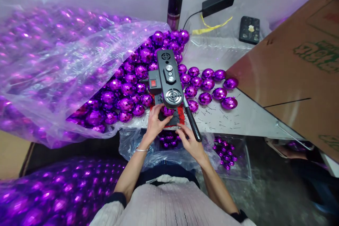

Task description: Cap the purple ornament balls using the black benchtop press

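Observation:
A black bench machine [167, 77] with a red switch stands on a red base at the table's front edge. Under its head sits a purple faceted ball [167, 111]. My left hand [155, 122] is closed around that ball from the left, holding it in place. My right hand [189, 141] is just below the machine, fingers curled near the base and beside the black lever handle [192, 123]; what it pinches is hidden. A heap of purple faceted balls [127, 84] lies to the machine's left and behind it.
A clear plastic bag [53, 63] full of balls covers the left of the table. Loose balls [214, 91] and several small pins [225, 116] lie to the right. A cardboard box [296, 67], a spray can [174, 9], a power adapter [218, 1] and bags of balls below [227, 152] are there.

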Demonstrator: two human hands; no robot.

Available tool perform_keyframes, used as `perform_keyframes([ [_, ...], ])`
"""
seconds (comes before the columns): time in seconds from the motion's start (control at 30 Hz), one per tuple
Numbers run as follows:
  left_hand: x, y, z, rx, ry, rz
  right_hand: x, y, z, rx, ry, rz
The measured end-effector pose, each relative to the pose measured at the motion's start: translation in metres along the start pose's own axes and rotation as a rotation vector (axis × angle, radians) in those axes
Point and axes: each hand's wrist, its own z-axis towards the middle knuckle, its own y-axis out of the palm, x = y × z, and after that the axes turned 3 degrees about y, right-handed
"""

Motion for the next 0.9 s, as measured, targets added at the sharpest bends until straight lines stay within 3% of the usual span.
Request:
perform_keyframes([
  [0.1, -0.004, 0.006, 0.0, 0.008, -0.001, -0.049, -0.007, -0.021, 0.006, 0.212, -0.195, -0.101],
  [0.2, -0.008, 0.008, -0.001, 0.008, -0.006, -0.071, -0.024, -0.042, 0.021, 0.431, -0.505, -0.187],
  [0.3, -0.009, 0.008, -0.001, -0.01, -0.002, -0.074, -0.046, -0.053, 0.038, 0.527, -0.683, -0.268],
  [0.5, -0.01, 0.009, -0.001, -0.007, 0.013, -0.063, -0.068, -0.038, 0.062, 0.362, -0.737, -0.149],
  [0.7, -0.011, 0.01, -0.001, -0.008, 0.009, -0.065, -0.044, -0.006, 0.064, 0.481, -0.8, -0.029],
  [0.9, -0.011, 0.012, -0.002, -0.002, 0.01, -0.052, -0.029, 0.004, 0.061, 0.515, -0.775, -0.027],
])
